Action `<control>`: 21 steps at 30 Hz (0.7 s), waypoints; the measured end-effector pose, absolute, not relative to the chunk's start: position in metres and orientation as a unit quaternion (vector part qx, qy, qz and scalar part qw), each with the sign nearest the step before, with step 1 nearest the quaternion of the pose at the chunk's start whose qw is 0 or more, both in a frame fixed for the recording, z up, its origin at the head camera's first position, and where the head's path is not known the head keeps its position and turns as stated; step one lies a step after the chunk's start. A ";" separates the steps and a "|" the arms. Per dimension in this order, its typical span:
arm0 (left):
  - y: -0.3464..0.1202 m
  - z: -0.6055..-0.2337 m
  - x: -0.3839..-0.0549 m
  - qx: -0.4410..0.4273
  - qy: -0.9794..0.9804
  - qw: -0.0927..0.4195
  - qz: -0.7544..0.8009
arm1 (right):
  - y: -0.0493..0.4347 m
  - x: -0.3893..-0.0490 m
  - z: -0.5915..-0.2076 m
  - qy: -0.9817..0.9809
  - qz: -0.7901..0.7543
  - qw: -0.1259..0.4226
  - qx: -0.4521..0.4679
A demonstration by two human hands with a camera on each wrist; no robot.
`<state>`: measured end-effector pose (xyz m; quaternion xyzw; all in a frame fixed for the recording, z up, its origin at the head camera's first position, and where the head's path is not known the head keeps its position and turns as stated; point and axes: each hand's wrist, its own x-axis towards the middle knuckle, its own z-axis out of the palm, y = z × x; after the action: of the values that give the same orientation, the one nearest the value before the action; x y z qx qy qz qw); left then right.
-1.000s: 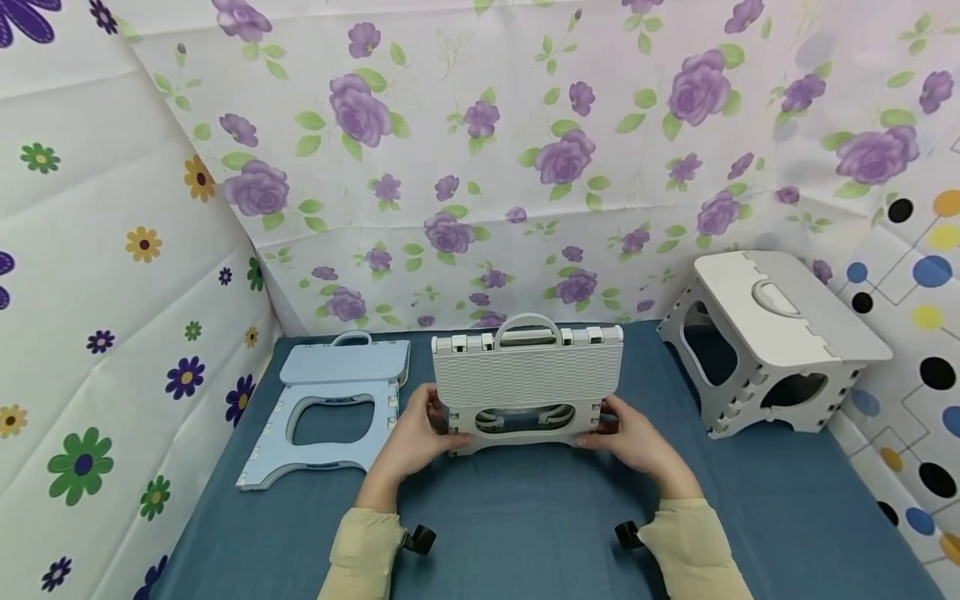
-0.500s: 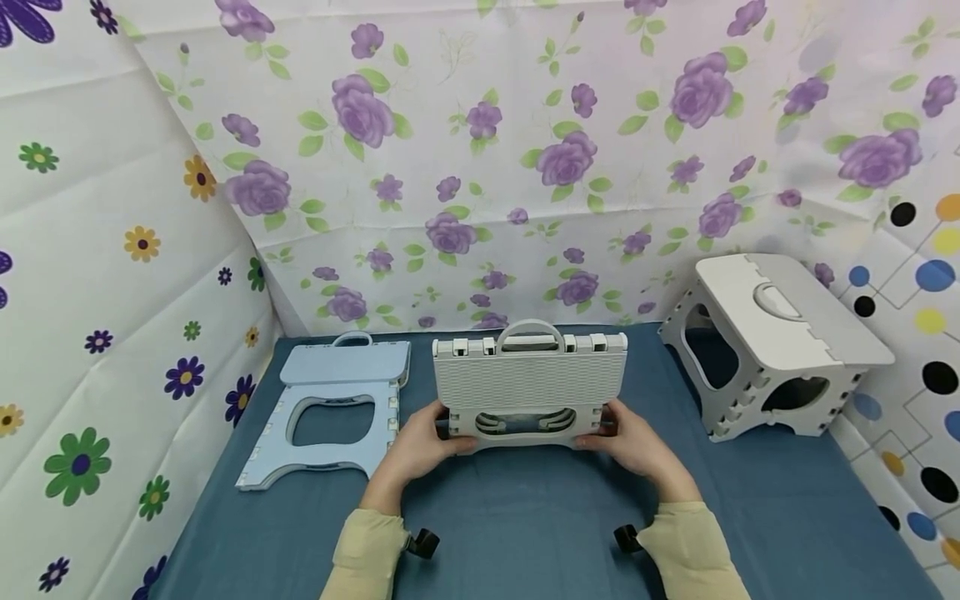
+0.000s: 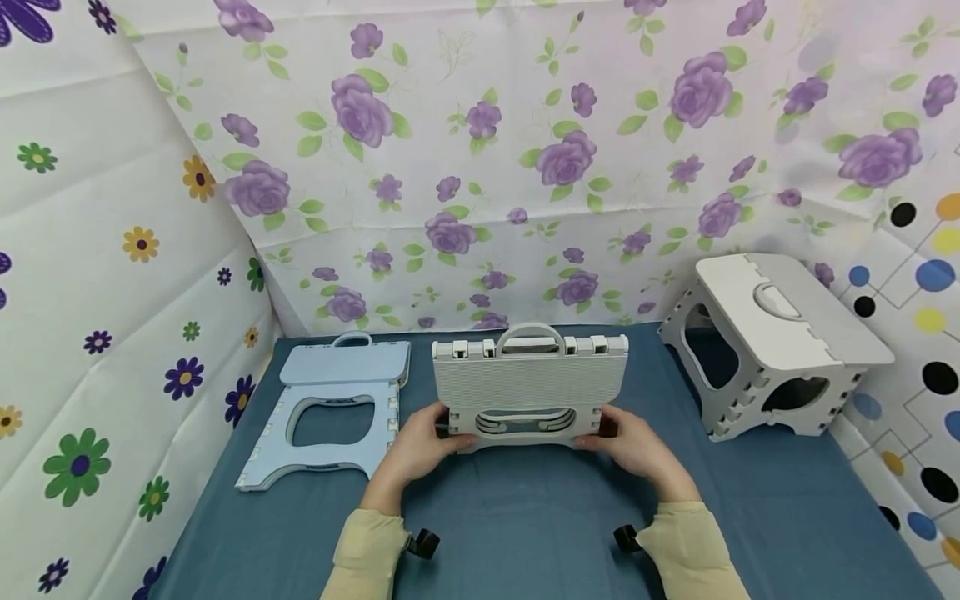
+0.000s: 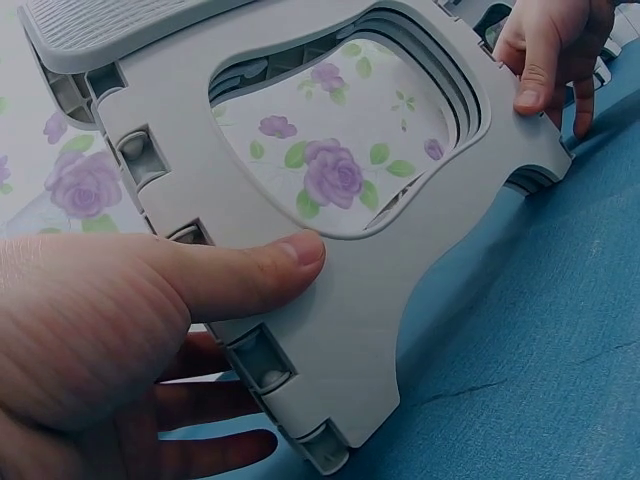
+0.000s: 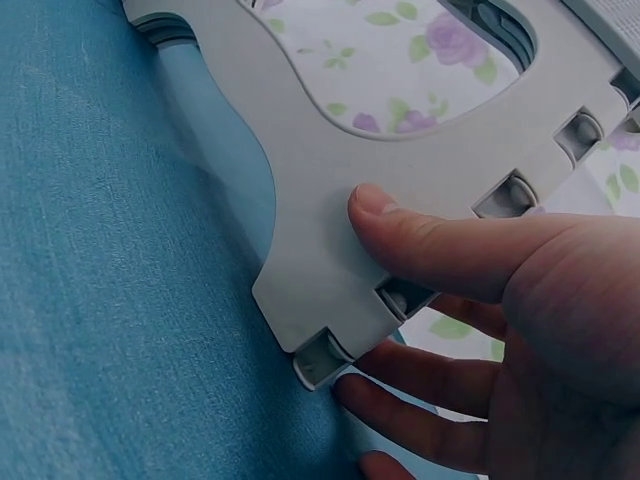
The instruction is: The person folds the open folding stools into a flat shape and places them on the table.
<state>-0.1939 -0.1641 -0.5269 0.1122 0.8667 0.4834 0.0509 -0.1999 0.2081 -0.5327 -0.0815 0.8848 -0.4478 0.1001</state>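
Observation:
A folded grey stool point(image 3: 528, 379) stands upright on its feet on the blue cloth point(image 3: 525, 525), carry handle at the top. My left hand point(image 3: 420, 442) grips its left leg, with the thumb point(image 4: 270, 265) on the front face and the fingers behind. My right hand point(image 3: 633, 442) holds the right leg the same way, its thumb point(image 5: 400, 230) lying on the front and the fingers curled behind. In the left wrist view the stool's leg panel point(image 4: 340, 300) shows its oval cut-out, and the right hand point(image 4: 550, 50) is at the far corner. The right wrist view shows the foot point(image 5: 320, 355) just above the cloth.
A light blue folded stool point(image 3: 330, 408) lies flat at the left. A white unfolded stool point(image 3: 772, 342) stands at the back right. Floral sheets point(image 3: 480, 167) wall in the back and both sides. Blue cloth stretches in front of my hands.
The grey stool has shifted a little to the right and its top sits slightly lower. Both hands keep their hold on the legs.

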 end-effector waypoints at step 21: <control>-0.165 -0.526 -0.193 0.151 0.853 0.062 0.495 | 0.205 -0.199 -0.535 0.889 -0.440 0.105 -0.077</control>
<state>-0.1927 -0.1648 -0.5257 0.1509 0.8534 0.4951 0.0622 -0.1991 0.2051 -0.5350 -0.0767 0.8887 -0.4396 0.1048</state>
